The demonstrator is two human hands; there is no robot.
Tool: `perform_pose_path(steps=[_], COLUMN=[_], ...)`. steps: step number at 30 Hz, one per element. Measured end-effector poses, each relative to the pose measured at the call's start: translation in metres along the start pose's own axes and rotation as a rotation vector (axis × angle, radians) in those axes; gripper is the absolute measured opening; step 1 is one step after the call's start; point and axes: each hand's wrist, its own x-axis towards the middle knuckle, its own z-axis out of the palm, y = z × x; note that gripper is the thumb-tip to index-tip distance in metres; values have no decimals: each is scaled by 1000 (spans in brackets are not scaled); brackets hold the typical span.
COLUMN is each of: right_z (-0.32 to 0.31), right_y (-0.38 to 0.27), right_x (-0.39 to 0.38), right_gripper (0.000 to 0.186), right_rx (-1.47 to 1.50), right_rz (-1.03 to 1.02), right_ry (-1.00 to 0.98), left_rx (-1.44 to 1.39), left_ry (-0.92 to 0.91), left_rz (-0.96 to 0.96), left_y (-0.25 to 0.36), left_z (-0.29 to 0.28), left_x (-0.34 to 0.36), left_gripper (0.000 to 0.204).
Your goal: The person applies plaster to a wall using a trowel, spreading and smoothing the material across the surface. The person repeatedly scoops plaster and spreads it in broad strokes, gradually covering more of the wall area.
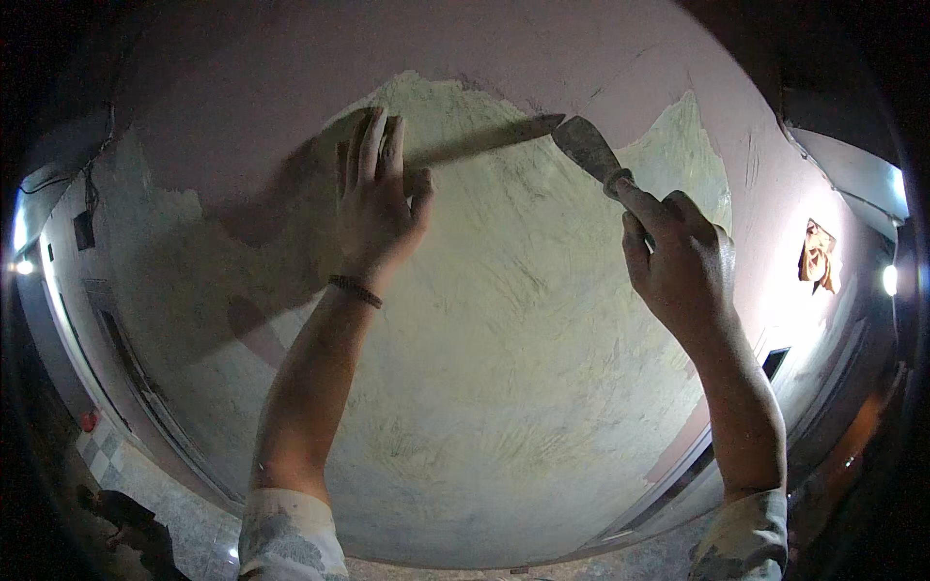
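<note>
A putty knife (588,147) is gripped in my right hand (685,257), its blade slanting up and left to the ragged edge where pinkish paint meets a pale greenish patch. My left hand (380,198) lies with fingers stretched upward against the wall (504,320), left of the knife. A dark bracelet (356,290) circles the left wrist. The pale patch covers most of the wall before me and shows scrape-like streaks. From the blade's tip a long shadow runs left toward my left hand. Whether the blade's edge touches the wall I cannot tell.
Pinkish paint (291,58) covers the wall's upper part. At the right, a cloth-like brown item (820,257) shows on the brightly lit wall. Bright lamps shine at both sides. Checkered flooring (105,457) shows at lower left, near a dark, unclear shape (131,523).
</note>
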Motion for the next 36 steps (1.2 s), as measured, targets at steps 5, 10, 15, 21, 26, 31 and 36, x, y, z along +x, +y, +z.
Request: perform_pose_path(steps=[5, 10, 15, 21, 26, 31, 36], right_z=[7, 4, 2, 5, -1, 8, 11], right_y=[7, 3, -2, 3, -2, -15, -14], right_x=[-9, 0, 8, 10, 3, 27, 39], right_gripper=[23, 27, 27, 26, 28, 26, 26], right_rx=[78, 31, 46, 26, 16, 39, -13], right_rz=[-107, -93, -154, -82, -61, -138, -115], right_ry=[134, 100, 194, 98, 43, 165, 107], left_rx=[-56, 7, 22, 16, -3, 14, 16], left_ry=[50, 33, 35, 27, 6, -5, -79], left_rz=[35, 24, 68, 47, 31, -9, 7], left_y=[2, 3, 0, 2, 4, 4, -4], left_z=[-1, 1, 1, 0, -2, 0, -4], left_x=[2, 1, -2, -5, -3, -3, -8], left_gripper=[65, 69, 70, 69, 68, 66, 66])
